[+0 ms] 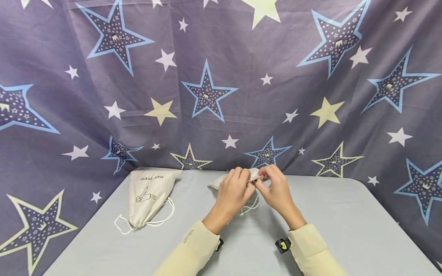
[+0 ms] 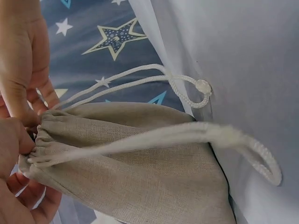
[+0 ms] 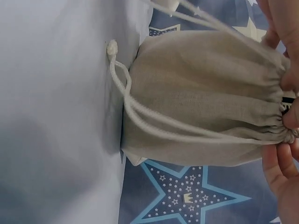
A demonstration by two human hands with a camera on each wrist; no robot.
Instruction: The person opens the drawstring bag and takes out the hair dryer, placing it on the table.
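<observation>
Beige linen drawstring bag [image 2: 140,163], between left hand [image 1: 235,188] and right hand [image 1: 277,189], each pinching its gathered mouth. White cords [image 2: 224,136], looped, hanging from that mouth; one trapped under fingers could jam the gathers. "Hair Dryer" pouch [image 1: 148,199], well left of left hand. Starred curtain [image 1: 221,46], beyond both.

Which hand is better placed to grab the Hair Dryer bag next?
Probably your left hand: the Hair Dryer bag lies to its left, farther from your right hand. Both hold the other bag at its gathered mouth, so either must let go first.
</observation>
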